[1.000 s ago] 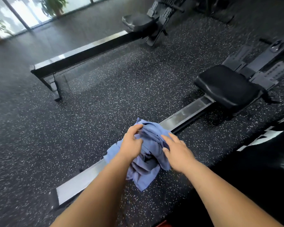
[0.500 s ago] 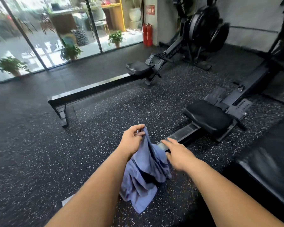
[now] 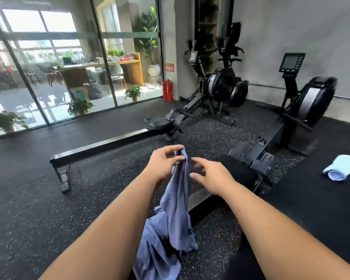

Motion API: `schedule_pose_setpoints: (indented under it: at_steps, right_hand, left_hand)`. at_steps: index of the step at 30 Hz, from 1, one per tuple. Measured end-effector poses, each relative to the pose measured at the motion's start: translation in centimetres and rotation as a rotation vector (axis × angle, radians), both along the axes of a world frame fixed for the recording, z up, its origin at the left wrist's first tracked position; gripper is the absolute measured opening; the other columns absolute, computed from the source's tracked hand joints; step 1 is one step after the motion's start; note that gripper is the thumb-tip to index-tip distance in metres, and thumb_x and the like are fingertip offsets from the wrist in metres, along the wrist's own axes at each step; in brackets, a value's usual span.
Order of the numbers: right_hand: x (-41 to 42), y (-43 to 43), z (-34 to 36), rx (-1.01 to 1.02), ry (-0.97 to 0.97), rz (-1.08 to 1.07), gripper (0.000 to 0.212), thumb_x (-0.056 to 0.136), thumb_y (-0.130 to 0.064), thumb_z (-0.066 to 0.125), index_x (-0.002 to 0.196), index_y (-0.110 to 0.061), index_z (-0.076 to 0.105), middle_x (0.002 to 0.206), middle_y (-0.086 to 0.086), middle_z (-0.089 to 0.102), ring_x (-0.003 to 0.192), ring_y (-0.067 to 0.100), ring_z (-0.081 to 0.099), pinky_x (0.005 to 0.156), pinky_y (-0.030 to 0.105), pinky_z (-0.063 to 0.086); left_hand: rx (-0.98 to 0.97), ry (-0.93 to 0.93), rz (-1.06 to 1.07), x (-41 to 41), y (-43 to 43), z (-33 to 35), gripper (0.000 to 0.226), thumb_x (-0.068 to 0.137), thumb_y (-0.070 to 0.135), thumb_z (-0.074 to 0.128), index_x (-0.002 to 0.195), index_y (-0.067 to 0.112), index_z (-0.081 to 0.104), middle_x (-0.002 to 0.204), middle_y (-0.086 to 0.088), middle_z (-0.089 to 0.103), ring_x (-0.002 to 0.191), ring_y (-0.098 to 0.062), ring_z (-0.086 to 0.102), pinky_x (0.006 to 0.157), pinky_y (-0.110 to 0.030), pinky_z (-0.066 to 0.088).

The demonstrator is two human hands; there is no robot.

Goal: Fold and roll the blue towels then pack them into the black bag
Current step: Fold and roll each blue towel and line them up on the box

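A blue towel [image 3: 175, 215] hangs loose and crumpled in front of me, pinched at its top edge by my left hand [image 3: 163, 163]. My right hand [image 3: 212, 174] hovers just right of that top edge with fingers spread, holding nothing. A second towel [image 3: 339, 167], lighter blue and rolled up, lies on the black mat at the right. No black bag is in view.
A rowing machine's black seat [image 3: 242, 172] and metal rail [image 3: 198, 199] sit right behind the hanging towel. Another rower's rail [image 3: 101, 147] runs across the speckled floor to the left. Flywheel units [image 3: 315, 100] stand at the back wall. Glass panels [image 3: 49, 67] line the left.
My left hand has lifted the towel off the rower's rail, so it now hangs long. My head has tilted up, bringing the rolled towel and back wall into view.
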State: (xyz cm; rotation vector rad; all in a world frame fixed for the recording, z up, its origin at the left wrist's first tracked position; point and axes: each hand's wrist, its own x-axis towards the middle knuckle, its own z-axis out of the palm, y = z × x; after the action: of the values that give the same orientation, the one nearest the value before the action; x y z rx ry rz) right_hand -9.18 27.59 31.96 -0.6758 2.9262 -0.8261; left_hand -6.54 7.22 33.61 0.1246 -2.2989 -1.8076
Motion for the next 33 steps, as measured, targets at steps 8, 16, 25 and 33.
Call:
schedule_pose_setpoints:
  at_steps: [8,16,25,33]
  right_hand:
    - [2.3,5.8,7.7,-0.177,0.224,-0.258,0.014,0.095,-0.036,0.073,0.108,-0.035,0.078,0.086,-0.014,0.072,0.093,0.016,0.069,0.084,0.036,0.058]
    - [3.4,16.0,14.6,-0.238,0.351,-0.477,0.008,0.094,-0.032,0.069,0.092,-0.035,0.077,0.086,-0.01,0.075,0.09,0.019,0.07,0.082,0.036,0.057]
    - [6.9,31.7,18.8,-0.252,0.48,-0.809,0.012,0.096,-0.028,0.067,0.098,-0.03,0.079,0.093,-0.005,0.076,0.095,0.02,0.069,0.086,0.031,0.053]
    - [14.4,44.3,5.3,-0.145,0.175,-1.22,0.019,0.095,-0.029,0.064,0.078,-0.03,0.072,0.098,0.001,0.077,0.09,0.027,0.067,0.074,0.033,0.052]
  left_hand:
    - [-0.022,0.138,-0.179,1.7,7.7,7.2,0.039,0.088,-0.001,0.08,0.124,0.016,0.077,0.121,-0.001,0.077,0.112,-0.016,0.071,0.105,-0.034,0.055]
    - [0.012,0.242,-0.342,1.3,17.2,11.8,0.06,0.08,-0.014,0.053,0.13,0.013,0.072,0.133,-0.004,0.071,0.126,-0.02,0.067,0.107,-0.033,0.054]
    - [0.041,0.235,-0.583,0.1,30.6,12.6,0.073,0.089,-0.024,0.042,0.15,0.015,0.052,0.145,-0.002,0.059,0.127,-0.016,0.063,0.079,-0.011,0.053]
    - [-0.243,0.068,-0.772,0.6,40.0,0.9,0.066,0.092,-0.012,0.052,0.152,0.017,0.049,0.146,-0.003,0.059,0.123,-0.014,0.063,0.097,-0.018,0.05]
